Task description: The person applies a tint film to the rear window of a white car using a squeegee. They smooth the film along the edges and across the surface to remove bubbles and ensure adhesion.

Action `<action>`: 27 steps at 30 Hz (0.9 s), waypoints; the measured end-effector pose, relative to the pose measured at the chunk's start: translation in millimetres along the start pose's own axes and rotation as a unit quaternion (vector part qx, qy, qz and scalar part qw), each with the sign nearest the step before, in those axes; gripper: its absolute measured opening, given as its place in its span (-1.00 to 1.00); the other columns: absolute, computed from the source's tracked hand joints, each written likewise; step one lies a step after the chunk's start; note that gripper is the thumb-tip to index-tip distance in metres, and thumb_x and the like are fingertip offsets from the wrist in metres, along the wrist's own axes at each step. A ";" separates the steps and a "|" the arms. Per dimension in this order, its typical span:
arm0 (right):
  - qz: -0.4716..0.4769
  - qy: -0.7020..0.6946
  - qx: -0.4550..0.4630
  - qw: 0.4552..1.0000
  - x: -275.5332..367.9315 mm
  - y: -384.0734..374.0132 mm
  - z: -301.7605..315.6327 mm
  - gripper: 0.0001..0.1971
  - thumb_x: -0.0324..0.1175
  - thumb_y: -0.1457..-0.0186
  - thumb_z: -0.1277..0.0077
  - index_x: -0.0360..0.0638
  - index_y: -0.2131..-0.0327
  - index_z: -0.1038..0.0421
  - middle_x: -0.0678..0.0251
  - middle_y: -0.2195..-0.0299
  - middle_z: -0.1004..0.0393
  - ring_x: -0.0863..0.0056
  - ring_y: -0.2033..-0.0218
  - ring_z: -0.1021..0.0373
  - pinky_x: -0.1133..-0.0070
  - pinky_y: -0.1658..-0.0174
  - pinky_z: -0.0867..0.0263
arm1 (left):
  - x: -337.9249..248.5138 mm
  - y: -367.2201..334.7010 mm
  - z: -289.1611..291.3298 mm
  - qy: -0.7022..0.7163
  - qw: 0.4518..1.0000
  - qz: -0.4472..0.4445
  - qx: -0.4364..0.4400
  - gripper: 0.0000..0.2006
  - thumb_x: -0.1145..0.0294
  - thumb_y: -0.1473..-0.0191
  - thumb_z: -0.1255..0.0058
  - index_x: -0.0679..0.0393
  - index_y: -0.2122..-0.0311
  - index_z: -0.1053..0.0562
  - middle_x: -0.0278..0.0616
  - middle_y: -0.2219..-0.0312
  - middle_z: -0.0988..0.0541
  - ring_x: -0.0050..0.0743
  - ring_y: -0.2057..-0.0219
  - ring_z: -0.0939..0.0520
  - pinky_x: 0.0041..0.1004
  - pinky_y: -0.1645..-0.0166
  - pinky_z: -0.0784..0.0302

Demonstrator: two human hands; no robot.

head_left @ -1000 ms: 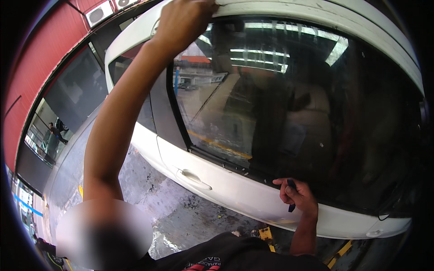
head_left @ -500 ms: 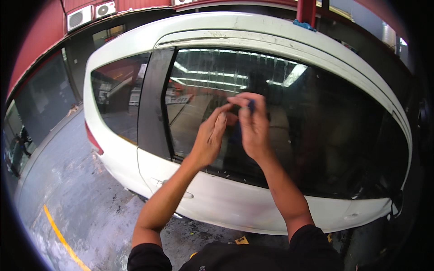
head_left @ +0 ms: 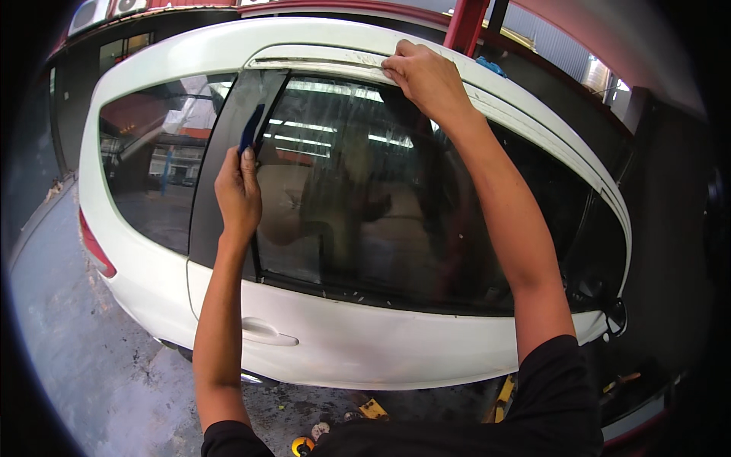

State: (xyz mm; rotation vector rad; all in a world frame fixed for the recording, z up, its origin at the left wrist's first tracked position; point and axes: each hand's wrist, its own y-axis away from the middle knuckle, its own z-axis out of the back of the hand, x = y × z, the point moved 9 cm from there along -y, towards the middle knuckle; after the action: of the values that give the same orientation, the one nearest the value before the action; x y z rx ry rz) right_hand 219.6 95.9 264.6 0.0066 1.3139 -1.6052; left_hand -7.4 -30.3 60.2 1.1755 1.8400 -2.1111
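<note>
A white car [head_left: 396,346] stands side-on before me. My left hand [head_left: 238,190] is closed round a slim, dark blue flat tool [head_left: 250,131], which points upward against the dark door pillar [head_left: 215,164]. Higher and to the right, my right hand [head_left: 428,82] pinches at the pale trim strip [head_left: 320,60] along the top of the side window [head_left: 358,198]. The fingertips press together at the strip's edge; whether they grip the strip itself or something small is hidden. Streaks and reflections of lights cover the glass.
The door handle [head_left: 270,335] sits low on the left, and the wing mirror [head_left: 615,317] at the far right. A red post [head_left: 464,27] rises behind the roof, near a blue crumpled item [head_left: 491,67]. Yellow metal pieces [head_left: 373,409] lie on the floor below the car.
My hands, close together before the window, have come apart. The left, now holding the blue tool, has gone left to the pillar; the right has risen to the trim above the glass.
</note>
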 end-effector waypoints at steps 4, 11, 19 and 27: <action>0.043 0.108 0.037 0.993 13.3 -13.6 -7.6 -0.96 -0.44 -0.08 -0.06 -0.15 0.40 -0.48 0.26 0.32 -0.50 0.21 0.23 -0.54 0.28 0.21 -0.54 | -11.0 -0.3 0.5 -0.032 0.993 -0.108 -0.022 -0.81 0.34 -0.41 0.07 0.23 0.08 -0.50 -0.07 0.46 -0.47 -0.20 0.51 -0.49 -0.34 0.36 -0.41; 0.053 0.117 0.016 0.992 13.7 -13.2 -8.3 -0.94 -0.41 -0.09 -0.07 -0.15 0.37 -0.49 0.27 0.31 -0.52 0.21 0.27 -0.56 0.31 0.25 -0.54 | -4.1 2.1 3.6 0.013 0.990 -0.133 -0.055 -0.83 0.37 -0.39 0.05 0.21 0.07 -0.50 -0.07 0.44 -0.46 -0.13 0.51 -0.50 -0.34 0.37 -0.44; 0.084 0.138 0.079 0.984 19.0 -24.6 -13.8 -0.93 -0.39 -0.12 -0.06 -0.13 0.35 -0.51 0.25 0.31 -0.52 0.11 0.31 -0.56 0.26 0.27 -0.50 | 1.6 7.0 7.5 0.026 0.982 -0.170 -0.075 -0.83 0.39 -0.38 0.04 0.22 0.07 -0.51 -0.09 0.43 -0.46 -0.11 0.50 -0.54 -0.32 0.38 -0.46; 0.059 0.059 0.119 0.989 16.8 -30.9 -6.5 -0.87 -0.34 -0.20 -0.06 -0.15 0.33 -0.56 0.25 0.30 -0.57 0.12 0.28 -0.56 0.24 0.26 -0.48 | 6.5 8.6 11.0 0.023 0.982 -0.169 -0.076 -0.85 0.41 -0.36 0.03 0.22 0.09 -0.51 -0.09 0.43 -0.46 -0.11 0.52 -0.54 -0.31 0.40 -0.46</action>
State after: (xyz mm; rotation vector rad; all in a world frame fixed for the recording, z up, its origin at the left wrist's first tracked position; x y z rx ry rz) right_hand 186.8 85.7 274.9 0.3237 1.1795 -1.6712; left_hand -12.5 -39.7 49.1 0.9393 2.3178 -2.0645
